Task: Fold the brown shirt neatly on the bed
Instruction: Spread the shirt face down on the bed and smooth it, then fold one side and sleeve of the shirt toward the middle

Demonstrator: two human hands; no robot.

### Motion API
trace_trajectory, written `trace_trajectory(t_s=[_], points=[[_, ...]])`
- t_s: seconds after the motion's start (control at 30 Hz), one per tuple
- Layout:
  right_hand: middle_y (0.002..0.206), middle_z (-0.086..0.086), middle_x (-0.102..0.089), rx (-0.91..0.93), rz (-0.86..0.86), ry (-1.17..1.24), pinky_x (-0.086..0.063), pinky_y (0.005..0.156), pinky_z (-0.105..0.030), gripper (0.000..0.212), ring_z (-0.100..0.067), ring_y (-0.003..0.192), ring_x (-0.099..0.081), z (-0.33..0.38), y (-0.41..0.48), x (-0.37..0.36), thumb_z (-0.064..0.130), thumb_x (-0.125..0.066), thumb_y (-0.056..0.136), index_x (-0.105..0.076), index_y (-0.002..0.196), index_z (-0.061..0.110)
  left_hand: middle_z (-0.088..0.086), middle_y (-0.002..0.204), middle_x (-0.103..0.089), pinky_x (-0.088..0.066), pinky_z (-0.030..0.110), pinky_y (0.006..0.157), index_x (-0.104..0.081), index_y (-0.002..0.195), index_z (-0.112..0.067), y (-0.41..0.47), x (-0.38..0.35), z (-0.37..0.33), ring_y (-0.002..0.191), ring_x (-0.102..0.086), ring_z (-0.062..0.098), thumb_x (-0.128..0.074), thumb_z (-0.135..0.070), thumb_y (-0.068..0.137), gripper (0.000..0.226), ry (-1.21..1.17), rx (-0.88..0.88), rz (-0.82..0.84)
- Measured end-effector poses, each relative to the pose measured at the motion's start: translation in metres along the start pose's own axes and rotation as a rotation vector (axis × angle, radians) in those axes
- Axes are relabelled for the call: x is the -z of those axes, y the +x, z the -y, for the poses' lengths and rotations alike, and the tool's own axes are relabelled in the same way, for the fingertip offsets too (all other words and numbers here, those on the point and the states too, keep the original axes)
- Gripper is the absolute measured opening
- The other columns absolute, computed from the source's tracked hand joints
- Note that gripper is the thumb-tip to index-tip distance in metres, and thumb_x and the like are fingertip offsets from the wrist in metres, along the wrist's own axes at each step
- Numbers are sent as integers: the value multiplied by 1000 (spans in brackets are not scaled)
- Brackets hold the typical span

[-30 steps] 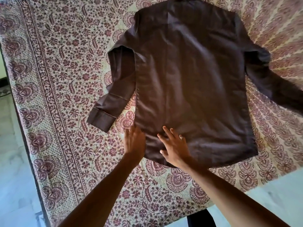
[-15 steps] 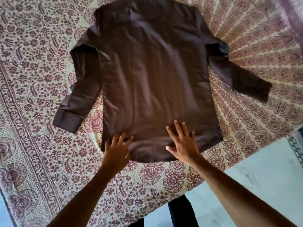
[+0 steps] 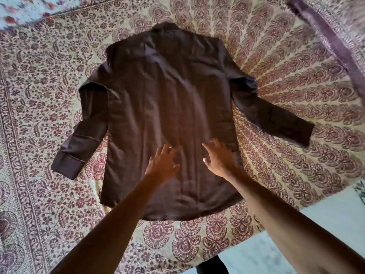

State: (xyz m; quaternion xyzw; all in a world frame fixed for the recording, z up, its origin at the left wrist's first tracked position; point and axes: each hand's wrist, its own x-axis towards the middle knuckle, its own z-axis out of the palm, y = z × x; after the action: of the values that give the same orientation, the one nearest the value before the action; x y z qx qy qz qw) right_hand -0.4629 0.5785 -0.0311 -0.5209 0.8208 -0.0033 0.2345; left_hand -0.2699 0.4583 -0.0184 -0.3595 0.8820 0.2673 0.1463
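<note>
Up from the hem, my left hand (image 3: 162, 165) and right hand (image 3: 217, 159) have slid to the middle of the brown shirt (image 3: 167, 95), fingers apart and flat, gripping nothing. Smoothing looks nearly done, I judge, with folding not begun. It lies back-up on the bed (image 3: 39, 107): left sleeve (image 3: 83, 135) bent down alongside, body fairly flat, right sleeve (image 3: 276, 117) angled outward.

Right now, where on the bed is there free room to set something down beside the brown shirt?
The bedspread is bare left of the left sleeve, and between the right sleeve and the bed's near edge. A narrower strip runs below the hem. It is crowded on the brown shirt, where the left hand and right hand are.
</note>
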Motion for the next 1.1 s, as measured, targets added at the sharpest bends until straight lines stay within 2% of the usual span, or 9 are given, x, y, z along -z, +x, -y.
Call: trace_trajectory(t_s=[0.1,0.2,0.4,0.5,0.67,0.8,0.93,1.0,1.1], points=[[161,-5,-10,13,128,-99,-39,104,-52,76,-31,144,-18,-17,29,13,47,-57,90,-19,152,28,-4,153,-19,-43,53,99,-21,147,-41,33,-7,-21,137,-27,24,-64,-53,77,83,140,40,53],[163,1,-1,-65,183,-94,-36,107,-52,77,-30,147,-12,-37,22,1,54,-47,93,-10,155,25,-3,155,-17,-43,54,96,-21,148,-39,18,-30,-20,141,-20,24,-63,-59,73,88,238,115,68],[125,-10,-59,-283,12,11,-50,85,-39,40,-33,111,-59,-28,37,39,42,-50,93,-58,118,13,4,120,-56,-53,42,75,-60,106,-23,15,-23,-26,108,-58,30,-55,-32,85,24,-96,330,-2],[114,-13,-65,-225,-97,46,-51,84,-39,27,-35,106,-62,-20,98,71,24,-52,91,-63,111,10,9,105,-64,-53,42,75,-63,97,-19,67,4,-18,98,-63,36,-44,-35,84,29,-178,260,-164],[158,-12,-22,60,-108,150,-30,112,-49,51,-35,144,-22,-22,213,80,27,-42,99,-33,149,18,-3,155,-19,-38,59,102,-23,147,-38,161,50,-21,142,-20,27,-63,-49,81,78,-77,185,-98],[164,0,4,-58,4,56,-11,118,-55,60,-27,150,3,-80,246,64,48,-29,101,-9,155,30,-11,161,7,-22,66,110,-7,152,-41,184,43,-17,149,6,25,-63,-62,76,97,-4,243,5],[161,13,16,-151,7,-2,-3,117,-59,62,-21,150,12,-127,235,72,54,-27,99,3,153,40,-9,160,5,-29,66,107,-10,150,-40,192,43,-21,148,3,28,-67,-62,72,99,47,308,55],[163,9,9,-193,14,26,-6,116,-59,64,-25,150,5,-127,240,83,49,-36,99,-6,154,37,0,155,-8,-39,62,101,-20,147,-33,206,55,-34,142,-12,34,-72,-57,70,96,56,369,92],[149,-6,-41,-144,-171,-13,-28,109,-53,46,-32,138,-33,-117,240,103,32,-54,91,-49,136,22,7,142,-29,-44,54,95,-36,139,-22,229,73,-62,127,-37,36,-68,-39,80,68,83,475,32]])
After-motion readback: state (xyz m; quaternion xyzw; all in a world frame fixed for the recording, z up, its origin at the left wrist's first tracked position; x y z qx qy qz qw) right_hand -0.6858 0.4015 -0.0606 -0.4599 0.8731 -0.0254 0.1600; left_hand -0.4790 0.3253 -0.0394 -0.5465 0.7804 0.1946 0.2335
